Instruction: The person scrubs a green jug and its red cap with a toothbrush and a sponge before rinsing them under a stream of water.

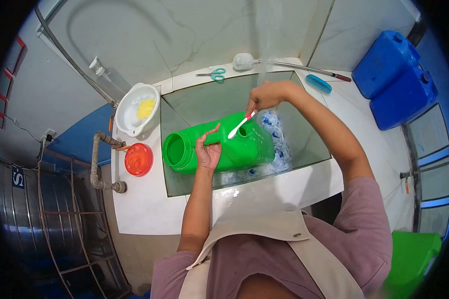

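Green plastic forms the jug (252,151) lying over the sink (189,102) at mid-frame, its handle gripped by the left hand (209,155), apparently to steady it, while the right hand (270,94) pinches a pink-and-white brush (240,126), seemingly angled to bring its tip near the small opening.

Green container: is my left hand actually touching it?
Touching. The head view shows the left hand gripping the green container by its handle, the fingers curled around it.
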Tool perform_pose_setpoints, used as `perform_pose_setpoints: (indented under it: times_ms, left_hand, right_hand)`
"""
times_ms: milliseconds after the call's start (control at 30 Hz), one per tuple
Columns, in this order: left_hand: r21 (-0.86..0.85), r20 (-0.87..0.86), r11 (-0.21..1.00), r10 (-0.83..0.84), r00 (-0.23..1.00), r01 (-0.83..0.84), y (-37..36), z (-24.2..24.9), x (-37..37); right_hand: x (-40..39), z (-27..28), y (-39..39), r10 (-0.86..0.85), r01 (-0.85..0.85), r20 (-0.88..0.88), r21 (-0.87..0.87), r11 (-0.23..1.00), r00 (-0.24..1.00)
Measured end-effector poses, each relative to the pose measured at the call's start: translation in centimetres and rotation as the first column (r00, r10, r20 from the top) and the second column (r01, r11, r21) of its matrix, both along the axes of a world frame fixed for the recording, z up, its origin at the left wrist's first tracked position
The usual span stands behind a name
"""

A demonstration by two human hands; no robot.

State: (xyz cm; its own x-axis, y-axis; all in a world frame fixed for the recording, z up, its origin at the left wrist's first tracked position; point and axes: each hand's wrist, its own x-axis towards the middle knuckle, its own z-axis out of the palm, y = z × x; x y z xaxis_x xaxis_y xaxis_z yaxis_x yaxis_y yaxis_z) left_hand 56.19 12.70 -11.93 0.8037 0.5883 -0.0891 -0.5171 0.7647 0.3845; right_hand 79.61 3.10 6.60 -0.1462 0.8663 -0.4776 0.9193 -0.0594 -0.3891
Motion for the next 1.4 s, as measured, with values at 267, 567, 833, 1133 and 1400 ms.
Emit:
perform_pose_setpoints:
  times_ms: [267,567,833,1133,1400]
  left_hand:
    - [-0.006,-0.004,1.000,-0.006,1.000,0.006,0.2,0.0,0.0]
    - [-0.025,0.016,1.000,-0.004,1.000,0.004,1.0,-0.4,0.7]
    - [-0.021,0.012,1.000,0.006,1.000,-0.006,0.2,0.4,0.3]
    - [0.005,0.001,1.000,0.016,1.000,-0.016,0.6,0.5,0.6]
    - [0.013,-0.020,1.000,0.021,1.000,-0.021,0.4,0.3,0.6]
  right_hand:
    - [-0.6,-0.7,-0.9,-0.053,0.053,-0.024,-0.031,0.998,0.998]
    - [-3.3,0.9,-3.6,-0.102,-0.030,0.337,0.366,0.930,0.936]
    - [-4.0,1.9,-2.6,-0.170,-0.204,0.685,0.429,0.880,0.708]
    - [-4.8,0.4,-3.0,-0.115,-0.063,0.377,0.428,0.902,0.919]
    - [-4.1,-0.5,-1.7,-0.103,0.002,0.252,0.374,0.927,0.962]
